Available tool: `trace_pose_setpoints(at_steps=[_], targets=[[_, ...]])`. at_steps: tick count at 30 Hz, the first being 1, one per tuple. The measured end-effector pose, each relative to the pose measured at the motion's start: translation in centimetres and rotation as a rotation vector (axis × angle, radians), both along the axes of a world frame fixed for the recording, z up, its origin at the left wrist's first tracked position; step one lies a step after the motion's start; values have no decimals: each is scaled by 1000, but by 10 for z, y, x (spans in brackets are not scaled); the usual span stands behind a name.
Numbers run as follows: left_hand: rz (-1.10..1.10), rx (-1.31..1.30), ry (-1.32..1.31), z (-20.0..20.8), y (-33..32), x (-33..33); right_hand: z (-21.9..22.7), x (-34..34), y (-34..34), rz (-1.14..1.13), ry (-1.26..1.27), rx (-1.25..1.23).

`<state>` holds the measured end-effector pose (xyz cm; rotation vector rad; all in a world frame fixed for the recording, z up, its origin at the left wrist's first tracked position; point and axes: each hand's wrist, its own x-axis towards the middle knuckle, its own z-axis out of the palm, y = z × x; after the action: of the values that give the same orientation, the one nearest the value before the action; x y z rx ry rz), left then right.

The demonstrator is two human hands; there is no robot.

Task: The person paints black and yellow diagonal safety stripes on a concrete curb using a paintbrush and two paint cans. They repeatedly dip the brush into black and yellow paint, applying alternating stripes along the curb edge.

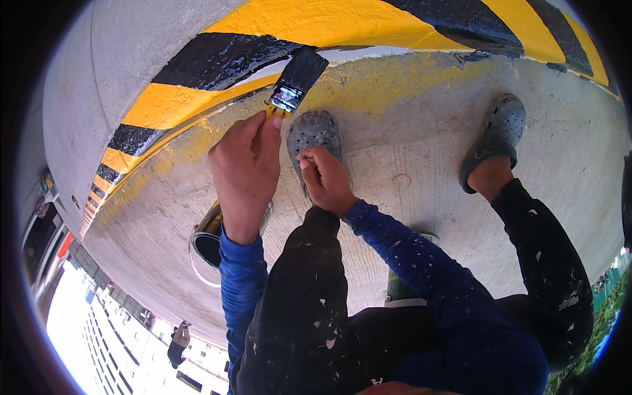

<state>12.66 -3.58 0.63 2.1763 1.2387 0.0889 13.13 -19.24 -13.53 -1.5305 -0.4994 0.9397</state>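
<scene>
Head: left hand (245,172) gripping paintbrush (294,84)

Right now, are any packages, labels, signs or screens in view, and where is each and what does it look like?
Paint can: on the concrete under the left hand, round, open, metal rim, dark inside; no label readable.
Second container: behind the right forearm, green with a pale rim, mostly hidden.
Hazard marking: painted yellow and black diagonal stripes along the curb, at the brush.
No screens.
</scene>
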Motion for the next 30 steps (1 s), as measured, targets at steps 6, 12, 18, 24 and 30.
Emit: trace_pose_setpoints(at_steps=[6, 12, 18, 24, 30], targets=[[66, -119, -56, 4, -20, -21, 7, 6, -10, 34, 281, 43], [205, -499, -385, -35, -45, -51, 49, 16, -4, -18, 474, 212], [320, -684, -511, -36, -44, -50, 49, 15, 10, -95, 546, 247], [344, -677, -490, -38, -47, -55, 49, 6, 11, -106, 601, 293], [268, -609, -458, -55, -52, -59, 42, -1, 12, -272, 533, 195]])
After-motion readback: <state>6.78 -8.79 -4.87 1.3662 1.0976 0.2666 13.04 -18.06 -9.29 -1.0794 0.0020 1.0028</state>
